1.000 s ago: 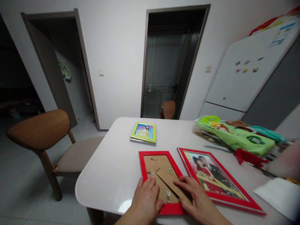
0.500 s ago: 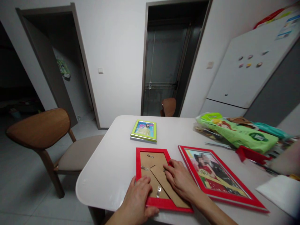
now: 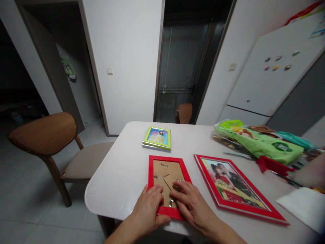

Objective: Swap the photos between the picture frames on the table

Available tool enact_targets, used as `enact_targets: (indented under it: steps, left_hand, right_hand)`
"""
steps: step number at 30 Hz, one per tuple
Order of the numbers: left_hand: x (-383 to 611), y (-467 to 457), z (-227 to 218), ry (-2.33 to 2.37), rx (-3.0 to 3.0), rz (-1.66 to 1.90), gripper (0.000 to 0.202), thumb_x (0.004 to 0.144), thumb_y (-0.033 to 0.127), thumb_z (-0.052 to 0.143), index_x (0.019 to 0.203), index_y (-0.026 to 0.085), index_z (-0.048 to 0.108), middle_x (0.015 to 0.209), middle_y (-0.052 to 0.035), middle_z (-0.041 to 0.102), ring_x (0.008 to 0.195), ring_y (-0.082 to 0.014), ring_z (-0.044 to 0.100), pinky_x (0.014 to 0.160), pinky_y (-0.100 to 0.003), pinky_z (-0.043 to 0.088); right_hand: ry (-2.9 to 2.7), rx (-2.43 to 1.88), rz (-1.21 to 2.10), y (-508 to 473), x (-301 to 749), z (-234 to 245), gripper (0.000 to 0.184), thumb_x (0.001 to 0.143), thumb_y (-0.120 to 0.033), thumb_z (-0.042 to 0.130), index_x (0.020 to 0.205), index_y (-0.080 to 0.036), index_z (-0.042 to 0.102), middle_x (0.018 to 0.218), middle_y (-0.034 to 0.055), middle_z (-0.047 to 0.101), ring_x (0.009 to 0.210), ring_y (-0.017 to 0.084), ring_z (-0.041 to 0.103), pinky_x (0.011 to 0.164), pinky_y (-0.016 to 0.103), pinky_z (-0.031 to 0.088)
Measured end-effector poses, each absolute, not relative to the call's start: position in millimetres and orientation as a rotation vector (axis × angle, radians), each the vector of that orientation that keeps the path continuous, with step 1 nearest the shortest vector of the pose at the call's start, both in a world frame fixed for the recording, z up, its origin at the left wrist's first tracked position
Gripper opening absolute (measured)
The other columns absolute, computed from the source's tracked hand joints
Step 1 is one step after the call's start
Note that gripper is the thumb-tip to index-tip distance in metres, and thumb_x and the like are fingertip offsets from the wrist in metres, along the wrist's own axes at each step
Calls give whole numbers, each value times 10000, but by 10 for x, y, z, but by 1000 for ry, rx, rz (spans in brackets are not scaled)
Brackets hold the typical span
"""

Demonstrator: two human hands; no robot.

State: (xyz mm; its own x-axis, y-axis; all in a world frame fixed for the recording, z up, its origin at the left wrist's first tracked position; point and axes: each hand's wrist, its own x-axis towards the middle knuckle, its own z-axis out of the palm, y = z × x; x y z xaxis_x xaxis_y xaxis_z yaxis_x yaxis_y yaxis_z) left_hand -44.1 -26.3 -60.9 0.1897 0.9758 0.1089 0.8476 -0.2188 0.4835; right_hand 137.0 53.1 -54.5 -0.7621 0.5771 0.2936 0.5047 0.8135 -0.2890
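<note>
A red picture frame (image 3: 151, 172) lies back-up beneath both hands, extending beyond the fingertips: the left hand (image 3: 149, 207), fingers close together, covers its near left corner; the right hand (image 3: 193, 205), fingers slightly spread, rests on the brown backing (image 3: 174, 170).

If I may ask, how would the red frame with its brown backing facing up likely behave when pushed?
The red frame would probably slide rather than tip, since it lies flat on the smooth-looking table. Its straight, broad border suggests it should stay stiff. The metal clips on its brown backing might snag slightly.
</note>
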Motion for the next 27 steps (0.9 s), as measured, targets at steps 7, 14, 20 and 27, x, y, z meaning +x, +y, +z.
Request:
enact_targets:
  steps: [7,14,20,27]
  left_hand:
    - [-440,-256,-621,1723,2159,565,382,586,396,678,878,196,534,1250,-73,418,1151,-223,353,974,-434,204]
    - [-459,-267,-682,1708,2158,642,400,595,463,649,858,181,543,1224,-73,446,1142,-218,363,982,-401,211]
    - [-461,-262,-731,1706,2159,693,436,562,422,682,896,183,536,1205,-65,466,1121,-214,386,984,-394,213]
    - [-458,-257,-644,1709,2140,648,417,528,364,713,855,179,533,1174,-64,489,1109,-222,394,971,-388,232]
  right_hand:
    - [-2706,-704,341,369,1356,-452,277,764,-237,414,978,-297,579,1101,48,501,1018,221,402,860,419,319]
    - [-2795,-660,406,348,1403,-395,296,740,-296,455,1020,-284,552,1099,49,496,1001,225,397,854,404,314]
    - [-2722,-748,429,409,1268,-389,312,790,-299,383,1063,-261,529,1102,64,498,1017,211,406,867,382,313]
    - [-2662,-879,330,736,729,-486,307,782,-166,373,1015,-216,565,957,62,547,928,187,448,799,323,341]
